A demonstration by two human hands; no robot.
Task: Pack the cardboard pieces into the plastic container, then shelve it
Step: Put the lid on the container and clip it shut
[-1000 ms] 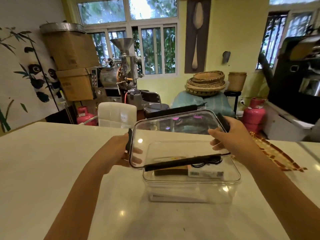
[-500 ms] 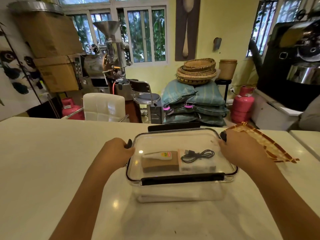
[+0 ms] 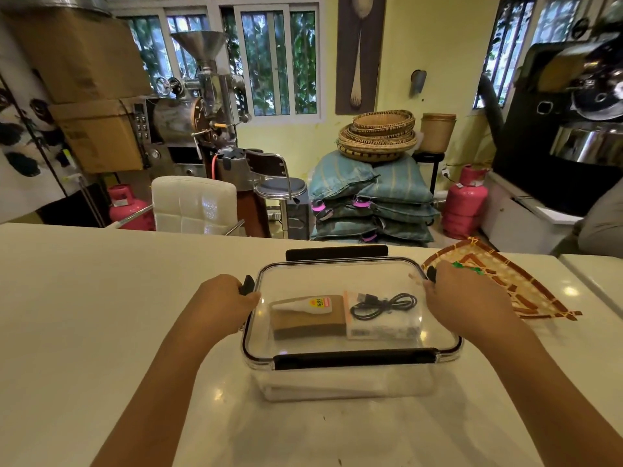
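Both side latches hidden under left hand (image 3: 225, 301) and right hand (image 3: 462, 299) (grip unclear).

left hand (image 3: 224, 303) gripping left latch (image 3: 247, 284) | right hand (image 3: 467, 299) gripping right latch (image 3: 431, 274) | lid (image 3: 337, 281) sitting on plastic container (image 3: 347, 382)

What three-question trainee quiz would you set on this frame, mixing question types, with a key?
1. True or false: the lid lies flat on the plastic container.
2. Which lies on top of the cardboard pieces? A) the black cable B) a small glue tube C) a spoon
3. Fill in: the left hand and right hand grip the black ____ at the lid's two ends.

Key: 1 true. 2 B: the glue tube lies on the cardboard; the black cable lies on the white box beside it. 3 latches: the left latch and right latch.
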